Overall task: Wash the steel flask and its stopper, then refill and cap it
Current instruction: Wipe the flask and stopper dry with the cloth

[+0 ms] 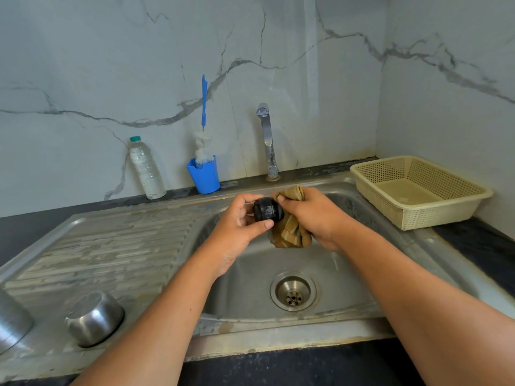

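**Wet stopper over an open basin: watch the pinch and your left elbow**

The steel sink (250, 296) fills the middle of your view, with its ribbed drainboard (111, 246) running out toward 9 o'clock. What looks like the steel flask (12, 321) sits at 8 o'clock, cut off by the frame edge, and an upturned steel cup (94, 319) stands just beside your left forearm. Swing that elbow outward while you scrub and you can knock either one along the sloping board or off the counter.

Your hands meet above the basin, just past centre toward 12 o'clock. Your right hand (315, 215) grips a bunched brown striped cloth (289, 232) and presses it against the black stopper (267, 209). Your left hand (239, 221) holds that stopper only by thumb and fingertips. Push hard with the cloth and the smooth, probably wet stopper can squirt out of so light a hold and drop toward the drain (293, 292) at 6 o'clock. The grate should stop it, but it would need washing again.

The tap (267, 140) at 12 o'clock shows no water running, so the cloth may leave residue on the stopper unless you rinse it afterwards.
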A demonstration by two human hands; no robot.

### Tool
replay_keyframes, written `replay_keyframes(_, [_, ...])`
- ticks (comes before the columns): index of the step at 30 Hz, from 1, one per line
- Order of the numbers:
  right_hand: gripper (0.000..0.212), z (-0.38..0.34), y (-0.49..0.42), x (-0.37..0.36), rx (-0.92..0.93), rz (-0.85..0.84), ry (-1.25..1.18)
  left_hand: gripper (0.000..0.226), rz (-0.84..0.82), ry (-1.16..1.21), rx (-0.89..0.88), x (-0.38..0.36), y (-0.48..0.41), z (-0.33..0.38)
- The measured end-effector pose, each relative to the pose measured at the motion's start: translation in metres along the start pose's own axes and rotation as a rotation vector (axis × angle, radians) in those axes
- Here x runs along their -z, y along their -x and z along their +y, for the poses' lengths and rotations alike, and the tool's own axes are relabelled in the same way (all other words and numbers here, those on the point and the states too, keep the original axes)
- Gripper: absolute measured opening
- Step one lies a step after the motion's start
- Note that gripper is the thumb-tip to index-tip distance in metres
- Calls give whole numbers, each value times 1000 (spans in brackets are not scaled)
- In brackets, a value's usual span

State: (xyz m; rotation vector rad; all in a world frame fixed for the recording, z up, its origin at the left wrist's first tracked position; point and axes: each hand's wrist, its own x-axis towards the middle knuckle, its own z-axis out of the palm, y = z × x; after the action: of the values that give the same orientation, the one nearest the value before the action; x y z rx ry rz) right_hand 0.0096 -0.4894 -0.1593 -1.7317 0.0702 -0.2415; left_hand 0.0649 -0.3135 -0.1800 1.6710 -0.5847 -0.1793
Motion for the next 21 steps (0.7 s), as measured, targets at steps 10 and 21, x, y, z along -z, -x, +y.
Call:
replay_keyframes(10, [22,1,-3,8,-300,0,-264,56,-36,-176,-102,-3,0,2])
replay_keyframes(21, [12,-1,-5,7,-417,156,-373,51,27,-469,-106,3,-3,2])
